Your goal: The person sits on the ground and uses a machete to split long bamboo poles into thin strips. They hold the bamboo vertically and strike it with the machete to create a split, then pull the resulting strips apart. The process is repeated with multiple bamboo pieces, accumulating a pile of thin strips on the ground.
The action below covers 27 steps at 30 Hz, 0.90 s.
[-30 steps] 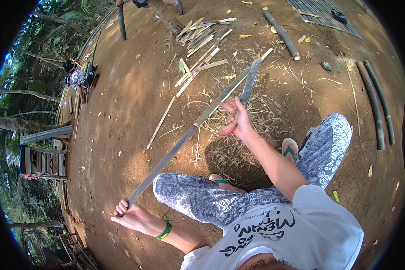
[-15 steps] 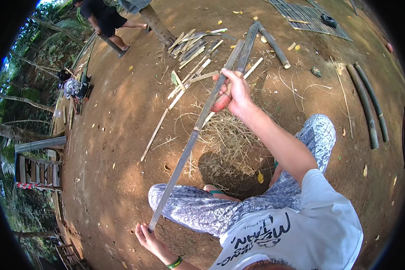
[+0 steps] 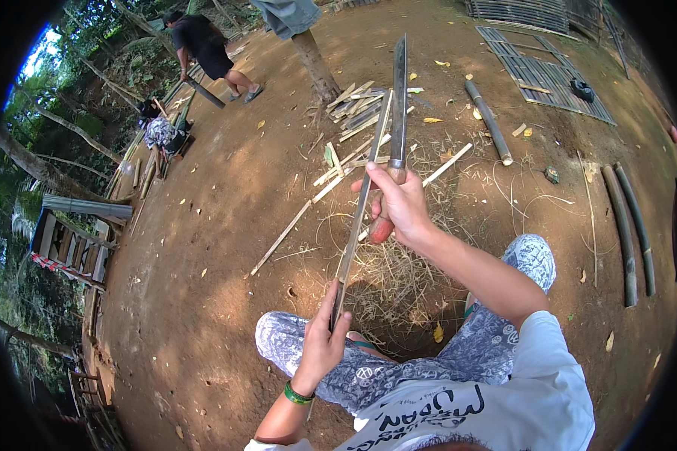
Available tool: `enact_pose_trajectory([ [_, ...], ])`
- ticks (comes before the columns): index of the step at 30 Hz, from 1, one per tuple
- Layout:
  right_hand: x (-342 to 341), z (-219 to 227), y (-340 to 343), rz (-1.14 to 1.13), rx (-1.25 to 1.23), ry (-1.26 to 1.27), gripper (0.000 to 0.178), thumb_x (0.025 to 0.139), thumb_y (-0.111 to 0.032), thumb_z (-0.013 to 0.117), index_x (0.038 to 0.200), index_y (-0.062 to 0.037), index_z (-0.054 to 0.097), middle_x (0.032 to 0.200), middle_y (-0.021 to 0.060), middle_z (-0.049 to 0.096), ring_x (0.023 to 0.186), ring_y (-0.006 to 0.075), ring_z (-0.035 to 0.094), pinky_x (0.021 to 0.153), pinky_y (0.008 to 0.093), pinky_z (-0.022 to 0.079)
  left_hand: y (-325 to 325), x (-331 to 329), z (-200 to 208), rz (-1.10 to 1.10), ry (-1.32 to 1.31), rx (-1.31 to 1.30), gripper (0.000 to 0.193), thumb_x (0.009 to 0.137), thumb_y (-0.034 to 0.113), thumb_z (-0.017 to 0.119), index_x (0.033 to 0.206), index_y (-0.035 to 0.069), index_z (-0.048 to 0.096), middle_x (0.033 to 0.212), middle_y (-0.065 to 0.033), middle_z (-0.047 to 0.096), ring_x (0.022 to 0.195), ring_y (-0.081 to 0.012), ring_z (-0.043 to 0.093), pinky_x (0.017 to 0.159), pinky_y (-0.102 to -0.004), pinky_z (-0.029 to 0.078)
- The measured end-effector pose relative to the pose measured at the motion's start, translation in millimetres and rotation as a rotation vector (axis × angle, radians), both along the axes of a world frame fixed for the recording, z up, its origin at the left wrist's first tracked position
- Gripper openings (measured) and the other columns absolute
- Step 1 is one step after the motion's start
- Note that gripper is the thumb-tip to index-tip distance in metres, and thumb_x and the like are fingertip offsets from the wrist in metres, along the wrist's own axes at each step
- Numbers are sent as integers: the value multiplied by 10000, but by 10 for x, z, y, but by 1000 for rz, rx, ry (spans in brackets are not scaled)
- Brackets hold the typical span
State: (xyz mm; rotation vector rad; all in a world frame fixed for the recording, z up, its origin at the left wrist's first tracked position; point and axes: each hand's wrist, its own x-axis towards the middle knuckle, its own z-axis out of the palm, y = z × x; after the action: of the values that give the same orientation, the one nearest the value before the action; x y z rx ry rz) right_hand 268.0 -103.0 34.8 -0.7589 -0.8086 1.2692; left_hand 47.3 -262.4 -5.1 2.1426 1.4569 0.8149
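Observation:
My right hand (image 3: 405, 209) is closed round the red-tipped wooden handle of a machete (image 3: 399, 98), whose long blade points away from me. Across the thumb and fingers of that same hand lies a long, narrow bamboo strip (image 3: 359, 214), slanting from beside the blade down toward my left knee. My left hand (image 3: 322, 344), with a green band on its wrist, grips the strip's near end between thumb and fingers. Below the machete handle, pale bamboo shavings (image 3: 399, 282) are heaped on the ground between my legs.
Split bamboo pieces (image 3: 361, 113) lie piled ahead, near a tree trunk (image 3: 316, 68). A bamboo pole (image 3: 489, 124) and a slatted bamboo panel (image 3: 526, 71) are farther right. Another person (image 3: 199, 45) walks at far left, carrying a bamboo length; someone else (image 3: 160, 131) is low down nearby.
My left hand has come up and inward with the strip's near end, so the strip stands steeper. The machete blade has swung left to point more straight ahead. The whole view has shifted.

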Motion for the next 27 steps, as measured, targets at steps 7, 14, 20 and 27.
enact_pose_trajectory([
  [7,475,-122,183,-93,231,-800,323,909,-339,704,919,-31,609,632,41,641,457,142,564,444,331,436,61,97,28,-32,-789,-706,526,1069,191,461,1553,89,282,727,45,421,558,-46,385,491,-198,343],
  [14,573,-460,-57,-50,611,-1425,169,749,-132,681,839,-75,549,568,99,598,515,348,626,484,476,477,201,221,42,-75,-988,-859,490,1096,228,370,1561,141,244,682,50,319,519,-46,287,453,-195,255],
  [20,772,-555,147,-28,523,-1579,144,757,-148,651,784,-62,539,620,126,626,534,343,637,519,489,519,103,242,-17,-65,-984,-926,483,1100,215,347,1564,141,236,671,44,320,512,-54,290,451,-200,261],
  [27,1017,-415,347,63,263,-1557,79,749,-119,642,728,-64,589,539,111,587,516,308,632,559,470,537,-73,175,-122,-39,-1007,-955,477,1098,200,347,1559,128,247,659,45,312,493,-55,284,444,-203,266],
])
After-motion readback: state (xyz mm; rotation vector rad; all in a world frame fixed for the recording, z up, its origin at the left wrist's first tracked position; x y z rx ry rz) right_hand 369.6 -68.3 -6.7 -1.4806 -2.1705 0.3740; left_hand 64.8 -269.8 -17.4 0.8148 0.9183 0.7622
